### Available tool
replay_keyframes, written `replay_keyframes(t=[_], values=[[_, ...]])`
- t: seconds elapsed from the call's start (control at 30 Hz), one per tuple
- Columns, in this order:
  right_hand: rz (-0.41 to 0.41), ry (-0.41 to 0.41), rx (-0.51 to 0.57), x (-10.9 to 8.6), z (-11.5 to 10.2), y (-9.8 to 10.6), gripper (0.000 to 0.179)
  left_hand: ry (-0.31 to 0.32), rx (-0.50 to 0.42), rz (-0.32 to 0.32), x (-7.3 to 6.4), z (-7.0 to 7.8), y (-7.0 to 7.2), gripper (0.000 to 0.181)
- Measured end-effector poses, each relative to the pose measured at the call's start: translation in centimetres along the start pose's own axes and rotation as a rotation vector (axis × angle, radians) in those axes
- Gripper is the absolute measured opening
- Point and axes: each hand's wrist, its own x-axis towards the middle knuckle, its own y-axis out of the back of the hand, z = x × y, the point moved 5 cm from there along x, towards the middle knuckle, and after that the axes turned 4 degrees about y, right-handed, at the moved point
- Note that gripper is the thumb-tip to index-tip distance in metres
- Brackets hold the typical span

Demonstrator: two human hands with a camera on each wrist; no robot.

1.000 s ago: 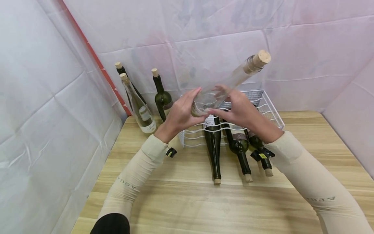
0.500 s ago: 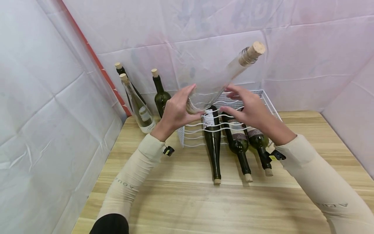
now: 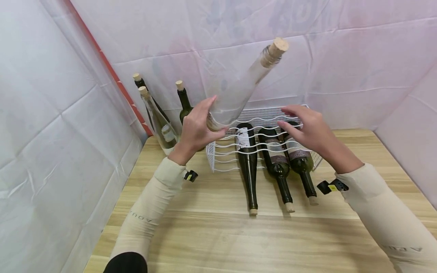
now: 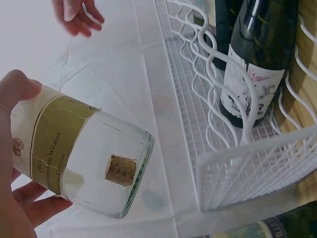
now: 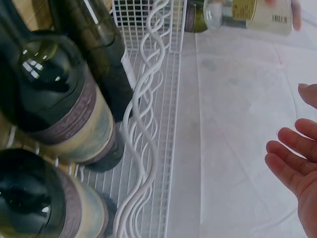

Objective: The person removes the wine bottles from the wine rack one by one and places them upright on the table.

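My left hand (image 3: 196,127) grips a clear glass wine bottle (image 3: 235,91) near its base. The bottle is tilted in the air, its corked neck up and to the right. In the left wrist view its label (image 4: 52,141) is cream and gold, and a loose cork (image 4: 120,169) lies inside near the base. My right hand (image 3: 308,129) holds nothing and hovers over the right part of a white wire wine rack (image 4: 257,146), its fingers loosely bent. Three dark corked bottles lie in the rack, necks forward: a left one (image 3: 250,167), a middle one (image 3: 280,163) and a right one (image 3: 302,163).
At the back left stand a clear corked bottle (image 3: 160,125), a dark green bottle (image 3: 184,100) partly behind my left hand, and another dark bottle (image 3: 139,81) behind the clear one. A wooden table (image 3: 211,235) bears everything. White sheeting (image 3: 358,68) hangs behind.
My right hand has let go of the clear bottle and moved right, away from it. My left hand has carried the bottle left, with its neck turning more upright.
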Motion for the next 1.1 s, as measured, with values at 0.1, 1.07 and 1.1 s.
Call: replay_keyframes(t=[0.1,1.07,1.1], values=[[0.014,-0.014,-0.018,-0.5,0.4,0.6,0.044,0.007,0.004,0.022,-0.3,-0.5,0.2,0.083],[-0.041,-0.295,-0.110,-4.8,4.5,2.7,0.038,0.254,-0.088,0.094,-3.7,-4.6,2.8,0.087],[-0.041,-0.299,-0.113,-4.9,4.6,2.7,0.037,0.261,-0.088,0.099,-3.8,-4.7,2.8,0.087]])
